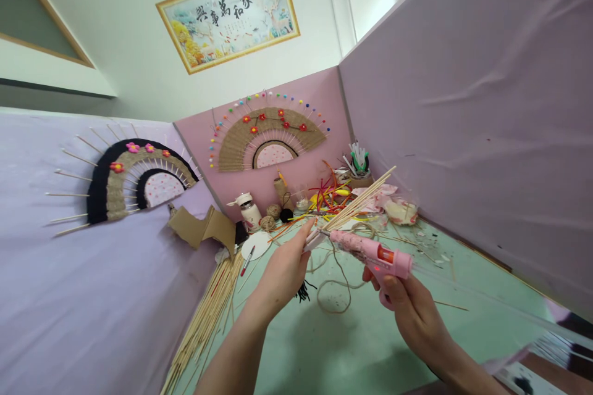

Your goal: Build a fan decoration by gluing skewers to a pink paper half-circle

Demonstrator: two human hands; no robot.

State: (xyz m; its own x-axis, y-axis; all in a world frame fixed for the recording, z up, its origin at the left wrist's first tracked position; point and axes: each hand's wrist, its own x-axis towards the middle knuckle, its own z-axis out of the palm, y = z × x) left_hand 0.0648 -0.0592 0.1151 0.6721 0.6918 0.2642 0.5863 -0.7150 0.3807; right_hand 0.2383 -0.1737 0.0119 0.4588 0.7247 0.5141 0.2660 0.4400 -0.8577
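My left hand is closed around a pale, flat piece from which a narrow bundle of thin wooden sticks points up and to the right. Most of that piece is hidden by my fingers. Wrapped around its handle, my right hand grips a pink glue gun with a red light lit on its side. The gun's metal nozzle is close to the pale piece; I cannot tell if they touch. Below hang or lie a thin brown cord and some black strands.
Loose wooden sticks lie along the left edge. Colourful pipe cleaners, twine balls, a white bottle and a jar with green-handled pliers stand at the back. Two decorated fans hang on the partitions.
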